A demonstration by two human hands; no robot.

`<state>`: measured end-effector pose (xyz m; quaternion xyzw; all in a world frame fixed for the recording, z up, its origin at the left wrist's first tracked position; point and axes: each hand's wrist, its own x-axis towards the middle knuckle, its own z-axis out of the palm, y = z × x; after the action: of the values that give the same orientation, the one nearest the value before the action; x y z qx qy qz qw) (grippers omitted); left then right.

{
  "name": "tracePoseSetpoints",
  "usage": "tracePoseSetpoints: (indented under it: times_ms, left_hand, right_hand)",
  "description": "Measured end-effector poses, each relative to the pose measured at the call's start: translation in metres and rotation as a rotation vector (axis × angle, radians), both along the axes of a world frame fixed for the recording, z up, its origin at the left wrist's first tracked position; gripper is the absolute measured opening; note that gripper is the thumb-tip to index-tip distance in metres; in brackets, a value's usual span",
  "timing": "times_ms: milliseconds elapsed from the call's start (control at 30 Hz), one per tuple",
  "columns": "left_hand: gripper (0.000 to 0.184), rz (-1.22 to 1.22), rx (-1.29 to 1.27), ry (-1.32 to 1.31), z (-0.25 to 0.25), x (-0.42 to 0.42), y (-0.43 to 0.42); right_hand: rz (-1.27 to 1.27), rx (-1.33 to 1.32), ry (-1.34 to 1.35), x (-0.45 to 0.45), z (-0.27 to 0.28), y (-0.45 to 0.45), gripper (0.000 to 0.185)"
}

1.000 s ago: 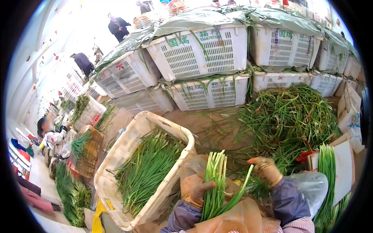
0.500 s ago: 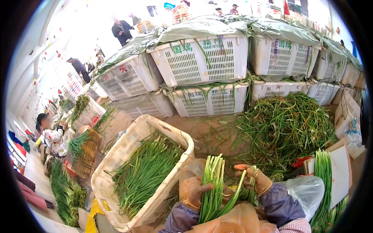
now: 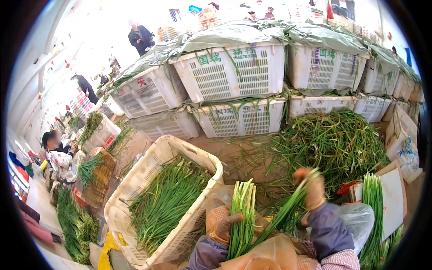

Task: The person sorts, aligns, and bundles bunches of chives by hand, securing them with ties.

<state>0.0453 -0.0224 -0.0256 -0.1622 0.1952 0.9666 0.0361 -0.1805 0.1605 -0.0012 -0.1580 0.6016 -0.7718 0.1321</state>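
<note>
My gloved left hand [image 3: 223, 228] is closed around an upright bundle of green stalks [image 3: 242, 211], its pale ends pointing up, above my lap. To its right, my gloved right hand [image 3: 311, 189], slightly blurred, grips a smaller bunch of stalks [image 3: 288, 211] near its pale ends. That bunch slants down and left toward the held bundle. A brown apron [image 3: 270, 252] covers my lap below both hands. On the left stands a white plastic basket [image 3: 120, 202] with loose green stalks [image 3: 168, 198] inside.
Stacked white crates [image 3: 229, 72] stand ahead. A large heap of loose greens [image 3: 335, 144] lies at the right, near a tied bundle [image 3: 372, 207] on a white board [image 3: 393, 202]. A seated person [image 3: 60, 155] is at the far left; other people stand farther back.
My right hand has gone from a single stalk to a small bunch and moved up and right with it. My left hand keeps its bundle in nearly the same place.
</note>
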Motion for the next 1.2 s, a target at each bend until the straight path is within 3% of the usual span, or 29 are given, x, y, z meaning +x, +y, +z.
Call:
tracePoseSetpoints:
  times_ms: [100, 133, 233, 300, 333, 367, 433, 467, 533, 633, 767, 967, 1133, 1200]
  left_hand:
    - [0.043, 0.007, 0.018, -0.01, 0.0, 0.002, 0.0]
    - [0.044, 0.007, 0.025, -0.007, -0.001, 0.001, 0.0]
    - [0.045, -0.005, 0.023, -0.022, 0.0, -0.004, 0.002]
    - [0.047, -0.044, 0.054, -0.035, 0.012, -0.007, 0.005]
    - [0.047, -0.044, 0.054, -0.036, 0.014, -0.008, 0.006]
    - [0.047, -0.048, 0.01, -0.041, 0.016, -0.01, 0.007]
    - [0.048, -0.047, -0.036, -0.059, 0.011, -0.011, 0.009]
    - [0.049, -0.004, -0.228, -0.07, 0.005, -0.011, 0.009]
    - [0.048, 0.051, -0.362, -0.064, 0.005, -0.01, 0.009]
    - [0.046, 0.197, -0.351, -0.103, 0.009, -0.006, 0.005]
    - [0.044, 0.186, -0.253, -0.085, 0.004, -0.002, 0.002]
    - [0.05, 0.133, -0.361, -0.004, 0.019, -0.008, 0.007]
    - [0.053, 0.127, -0.356, 0.038, 0.018, 0.003, 0.0]
    - [0.052, 0.142, -0.316, 0.024, 0.01, 0.005, -0.003]
  right_hand:
    - [-0.573, -0.282, 0.279, -0.063, 0.031, 0.023, 0.02]
    - [-0.575, -0.28, 0.284, -0.061, 0.04, 0.026, 0.02]
    - [-0.141, 0.172, 0.201, -0.039, 0.054, 0.02, 0.022]
    - [0.318, 0.117, 0.041, -0.005, 0.031, -0.006, 0.023]
    - [0.44, 0.227, 0.375, 0.013, 0.018, -0.013, 0.028]
    - [0.623, 0.244, -0.084, 0.037, 0.036, -0.018, 0.031]
    - [0.709, 0.201, -0.334, 0.06, 0.02, -0.034, 0.027]
    - [0.715, 0.174, -0.396, 0.065, 0.019, -0.038, 0.025]
    - [0.72, 0.144, -0.459, 0.069, 0.016, -0.041, 0.023]
    - [0.674, 0.141, -0.457, 0.065, 0.013, -0.038, 0.018]
    - [0.69, 0.224, -0.468, 0.062, 0.014, -0.031, 0.017]
    - [0.695, 0.161, -0.391, 0.066, 0.009, -0.036, 0.015]
    - [0.204, 0.107, -0.327, 0.018, 0.019, -0.023, 0.023]
    - [0.018, 0.141, -0.13, -0.036, 0.01, -0.001, 0.032]
